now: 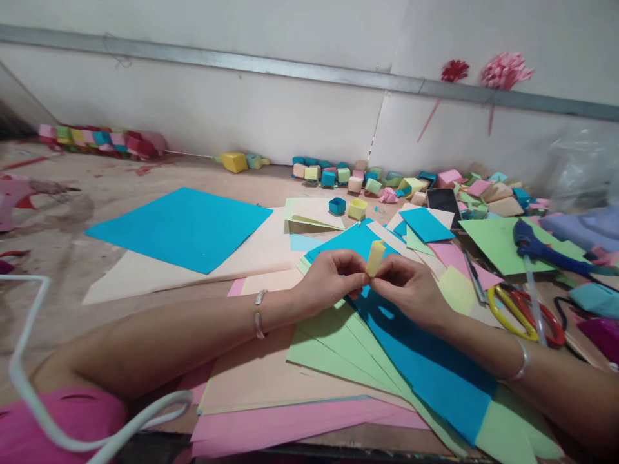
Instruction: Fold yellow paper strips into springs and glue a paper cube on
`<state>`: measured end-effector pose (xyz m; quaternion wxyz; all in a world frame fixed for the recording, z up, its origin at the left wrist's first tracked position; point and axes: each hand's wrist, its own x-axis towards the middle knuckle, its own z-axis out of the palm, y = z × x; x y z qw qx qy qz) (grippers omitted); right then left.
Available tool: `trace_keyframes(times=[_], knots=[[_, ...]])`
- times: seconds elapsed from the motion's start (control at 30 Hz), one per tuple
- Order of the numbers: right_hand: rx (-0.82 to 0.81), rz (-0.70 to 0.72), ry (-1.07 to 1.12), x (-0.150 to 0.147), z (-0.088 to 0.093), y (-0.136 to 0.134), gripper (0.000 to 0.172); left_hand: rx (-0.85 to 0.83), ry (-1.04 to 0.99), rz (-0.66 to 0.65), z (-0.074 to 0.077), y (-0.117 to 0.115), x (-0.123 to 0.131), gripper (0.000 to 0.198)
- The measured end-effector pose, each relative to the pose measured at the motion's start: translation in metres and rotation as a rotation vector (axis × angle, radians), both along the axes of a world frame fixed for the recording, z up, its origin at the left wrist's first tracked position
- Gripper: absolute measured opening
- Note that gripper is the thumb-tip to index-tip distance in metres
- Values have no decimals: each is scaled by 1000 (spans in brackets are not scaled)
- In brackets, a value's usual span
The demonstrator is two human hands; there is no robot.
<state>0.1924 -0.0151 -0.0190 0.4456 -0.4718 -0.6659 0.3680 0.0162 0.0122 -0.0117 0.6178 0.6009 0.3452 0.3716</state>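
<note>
Between the fingertips of both hands stands a small folded piece of yellow paper (374, 259). My left hand (333, 277) pinches it from the left, with a silver bangle on the wrist. My right hand (411, 287) grips its lower right side, also in a pinch. The lower part of the paper is hidden by the fingers. Beneath the hands lies a blue paper sheet (435, 367), over fanned light green sheets (333, 348). Beyond the hands sit a small blue paper box (337, 205) and a yellow paper box (358, 209), both with open tops.
Scissors (512, 312), a blue glue gun (546, 251) and a pen (475, 277) lie at the right. A dark phone (443, 207) and several paper cubes (333, 173) line the wall. A large blue sheet (181, 229) lies left; a white tube (29, 380) curves through the front left.
</note>
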Motion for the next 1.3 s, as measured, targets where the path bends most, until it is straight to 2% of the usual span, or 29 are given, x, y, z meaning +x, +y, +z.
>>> trace_keyframes(times=[0.3, 0.53, 0.97, 1.03, 1.13, 1.3], knots=[[61, 3, 100, -1, -5, 1, 5, -24, 18, -18, 0, 0, -1, 17], [22, -7, 151, -1, -6, 1, 8, -32, -62, -69, 2, -1, -1, 18], [-92, 69, 234, 5, -1, 7, 5, -207, -195, -122, -2, 2, -2, 15], [-63, 105, 193, 6, 1, 8, 3, -215, -205, -91, -1, 2, -1, 14], [-3, 119, 161, 7, 3, 9, 9, -205, -200, -45, 1, 1, -1, 12], [60, 82, 141, 10, 1, 7, 10, -134, -134, -71, 4, 1, -2, 16]])
